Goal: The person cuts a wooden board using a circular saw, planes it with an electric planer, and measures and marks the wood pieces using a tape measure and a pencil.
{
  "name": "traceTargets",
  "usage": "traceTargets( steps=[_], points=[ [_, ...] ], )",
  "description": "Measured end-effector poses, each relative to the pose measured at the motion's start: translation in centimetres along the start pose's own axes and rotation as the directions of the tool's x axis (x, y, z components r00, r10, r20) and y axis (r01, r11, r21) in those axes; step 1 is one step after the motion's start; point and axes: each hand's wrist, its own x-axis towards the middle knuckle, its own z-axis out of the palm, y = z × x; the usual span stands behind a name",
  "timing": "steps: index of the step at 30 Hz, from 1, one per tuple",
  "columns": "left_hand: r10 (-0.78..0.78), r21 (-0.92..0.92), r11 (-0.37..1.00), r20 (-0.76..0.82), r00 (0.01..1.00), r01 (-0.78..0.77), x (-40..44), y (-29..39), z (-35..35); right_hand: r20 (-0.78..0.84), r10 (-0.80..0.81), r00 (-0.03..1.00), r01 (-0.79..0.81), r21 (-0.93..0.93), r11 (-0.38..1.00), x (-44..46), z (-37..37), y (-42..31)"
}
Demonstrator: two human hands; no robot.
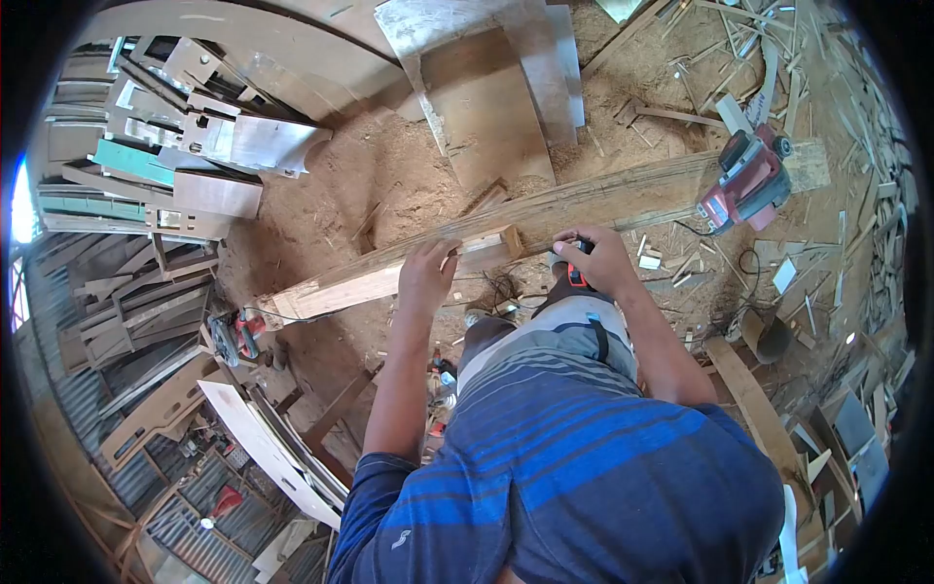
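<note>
A pale wooden beam (370, 287) with a cut end lies along a longer, weathered plank (623, 200) in front of me. My left hand (428, 276) rests on this beam, its fingers curled over the upper edge and the thumb close to the index finger. Beyond the beam's cut end, my right hand (599, 263) is closed around a black and orange tape measure (576, 277), held just above my lap. No drawn-out blade can be made out between the hands. A red and black electric planer (747, 185) sits on the plank's right part.
Sawdust and wood offcuts cover the ground. Sheets of board (486, 107) lie ahead, and cut panels (214, 136) are stacked at the left. Another power tool (235, 336) with a cord is near the beam's left end. A plank (759, 409) lies to my right.
</note>
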Motion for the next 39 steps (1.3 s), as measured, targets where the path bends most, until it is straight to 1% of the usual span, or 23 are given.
traceTargets(
  steps=[2, 5, 7, 8, 10, 13, 14, 17, 20, 23, 26, 29, 32, 38, 39],
  points=[
    [0.023, 0.01, 1.0, -0.023, 0.999, -0.022, 0.1, 0.1, 0.3, 0.036, 0.06, 0.998, -0.059, -0.032, 0.998, 0.2, -0.1, -0.5],
    [0.072, 0.022, 0.997, -0.058, 0.996, -0.071, 0.2, 0.2, 0.4, 0.076, 0.068, 0.995, -0.062, -0.073, 0.995, 1.0, 0.3, -0.9],
    [0.095, 0.022, 0.995, -0.066, 0.993, -0.094, 0.2, 0.1, 0.4, 0.068, 0.022, 0.997, -0.016, -0.083, 0.996, 1.5, 0.9, -0.9],
    [0.088, 0.026, 0.996, -0.061, 0.994, -0.087, 0.2, 0.0, 0.4, 0.065, -0.002, 0.998, 0.008, -0.087, 0.996, 1.8, 1.3, -1.1],
    [0.074, 0.034, 0.997, -0.053, 0.996, -0.072, 0.2, -0.1, 0.3, 0.113, -0.002, 0.994, 0.017, -0.129, 0.992, 2.4, 1.8, -1.9],
    [-0.01, 0.043, 0.999, 0.041, 0.999, 0.008, 0.7, 0.7, -0.6, 0.164, 0.001, 0.986, 0.024, -0.146, 0.989, 3.2, 3.1, -3.0],
    [-0.008, 0.039, 0.999, 0.032, 0.999, 0.006, 0.7, 0.5, -0.5, 0.178, 0.002, 0.984, 0.024, -0.144, 0.989, 3.5, 3.5, -3.2],
    [0.0, 0.037, 0.999, 0.007, 1.0, 0.0, 0.4, 0.0, 0.0, 0.192, -0.006, 0.981, 0.054, -0.245, 0.968, 4.3, 4.8, -3.0],
    [-0.003, 0.041, 0.999, -0.016, 1.0, 0.004, 0.3, 0.2, 0.1, 0.202, 0.016, 0.979, 0.041, -0.273, 0.961, 4.6, 5.7, -2.6],
    [-0.022, 0.024, 0.999, -0.045, 0.999, 0.023, 0.3, 0.4, 0.2, 0.272, 0.055, 0.961, 0.026, -0.285, 0.958, 5.1, 5.4, -3.9],
    [-0.01, 0.023, 1.0, -0.073, 0.997, 0.011, 0.3, 0.1, 0.6, 0.236, 0.004, 0.972, 0.051, -0.227, 0.972, 5.2, 5.8, -3.1],
    [0.002, 0.028, 1.0, -0.08, 0.997, 0.001, 0.3, 0.1, 0.6, 0.246, 0.069, 0.967, -0.019, -0.202, 0.979, 5.3, 5.8, -4.6],
    [0.001, 0.028, 1.0, -0.096, 0.995, 0.001, 0.1, 0.2, 0.9, 0.204, 0.045, 0.978, -0.004, -0.196, 0.981, 5.4, 6.3, -4.4],
    [0.033, 0.029, 0.999, -0.203, 0.979, -0.028, -0.4, 0.6, 1.5, 0.176, -0.008, 0.984, 0.058, -0.281, 0.958, 5.0, 6.3, -5.3],
    [0.045, 0.035, 0.999, -0.216, 0.975, -0.038, -0.4, 0.6, 1.6, 0.158, -0.049, 0.986, 0.091, -0.276, 0.957, 5.0, 6.4, -5.0]
  ],
)
